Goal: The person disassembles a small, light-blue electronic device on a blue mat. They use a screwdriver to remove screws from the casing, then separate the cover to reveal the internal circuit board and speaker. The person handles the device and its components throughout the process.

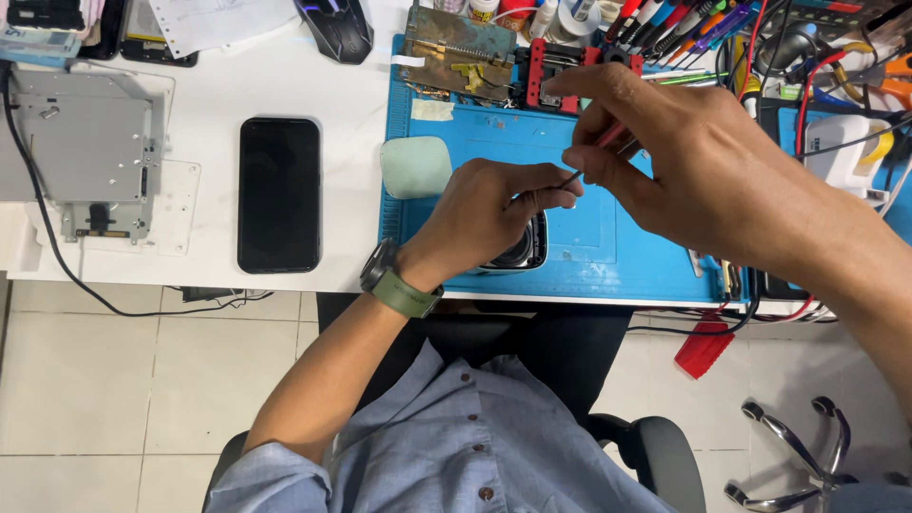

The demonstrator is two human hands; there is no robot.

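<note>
My left hand [489,214] lies on the blue work mat [494,142], curled over a small dark round-cornered device [527,252] whose edge shows under the palm. A green-strapped watch sits on that wrist. My right hand [684,157] hovers just right of it, fingers pinched on a thin red-handled tool [600,142] whose fine tip points down-left toward the left fingertips. Most of the device is hidden by the left hand.
A black phone [278,195] lies face up on the white table, left of the mat. A pale green pad [415,166], a rusty metal fixture [456,52], a red clamp jig [546,71], pens and cables crowd the back. A metal chassis [85,152] sits far left.
</note>
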